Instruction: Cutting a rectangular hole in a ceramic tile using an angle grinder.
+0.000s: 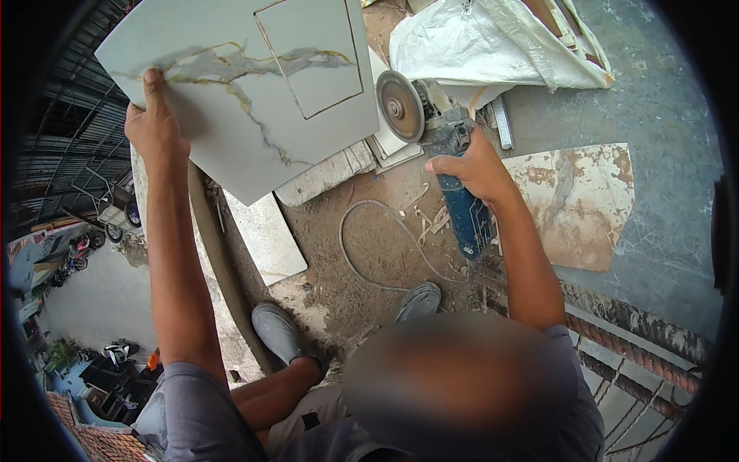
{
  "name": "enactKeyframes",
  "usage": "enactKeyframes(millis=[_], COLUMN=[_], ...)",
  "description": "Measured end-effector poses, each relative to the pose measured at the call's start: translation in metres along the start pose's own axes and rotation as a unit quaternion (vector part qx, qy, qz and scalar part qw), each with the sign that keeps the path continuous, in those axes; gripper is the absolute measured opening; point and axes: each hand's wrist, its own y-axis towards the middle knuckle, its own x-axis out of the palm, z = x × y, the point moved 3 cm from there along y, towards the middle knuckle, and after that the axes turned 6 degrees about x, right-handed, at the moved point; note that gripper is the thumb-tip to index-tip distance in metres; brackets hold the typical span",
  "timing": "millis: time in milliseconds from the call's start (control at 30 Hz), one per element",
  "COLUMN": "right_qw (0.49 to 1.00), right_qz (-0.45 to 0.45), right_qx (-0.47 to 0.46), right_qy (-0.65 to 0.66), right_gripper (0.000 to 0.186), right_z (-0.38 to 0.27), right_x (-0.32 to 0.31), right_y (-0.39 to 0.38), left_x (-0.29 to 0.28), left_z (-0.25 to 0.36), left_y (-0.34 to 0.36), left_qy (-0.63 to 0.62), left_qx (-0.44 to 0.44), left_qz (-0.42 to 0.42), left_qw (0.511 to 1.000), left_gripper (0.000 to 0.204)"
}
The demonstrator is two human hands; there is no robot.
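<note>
My left hand (158, 123) grips the left edge of a large white marble-patterned tile (200, 35) with grey and gold veins and a scored four-sided outline. My right hand (477, 165) is closed around a blue angle grinder (466, 219). Its cutting disc (400, 108) is beside the tile's right edge; whether they touch I cannot tell, and whether it spins I cannot tell either. A grey cord (369, 283) loops over the dusty floor below the tool.
Tile offcuts (262, 239), a worn slab (585, 200) and a white sack (500, 42) lie around me. Rusty bars (623, 350) run at lower right. Along the left, a raised edge (212, 254) overlooks a lower yard with parked motorbikes (81, 254).
</note>
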Motion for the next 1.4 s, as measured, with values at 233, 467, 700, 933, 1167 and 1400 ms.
enactKeyframes(millis=[233,467,700,933,1167,1400], right_qw=[0.997,0.998,0.995,0.996,0.997,0.997], right_qz=[0.019,0.013,0.032,0.021,0.019,0.025], right_qx=[-0.041,-0.028,-0.028,-0.022,-0.028,-0.029], right_qy=[-0.06,-0.055,-0.093,-0.086,-0.069,-0.074], right_gripper=[0.071,0.075,0.079,0.081,0.079,0.079], right_z=[0.004,0.016,0.008,0.007,0.006,0.007], right_x=[0.003,0.003,0.004,0.006,0.007,0.006], right_y=[0.013,0.019,0.017,0.02,0.02,0.022], left_x=[0.009,0.004,0.003,0.001,0.001,-0.007], left_z=[0.019,0.02,0.021,0.024,0.026,0.017], left_y=[-0.01,-0.017,-0.018,-0.022,-0.024,-0.018], left_qy=[0.042,0.022,0.034,0.053,0.054,0.067], left_qx=[0.048,0.063,0.067,0.059,0.069,0.044], left_qz=[-0.003,0.004,-0.001,0.0,0.005,-0.012], left_qw=[0.998,0.998,0.997,0.997,0.996,0.997], left_gripper=[0.045,0.046,0.047,0.045,0.044,0.045])
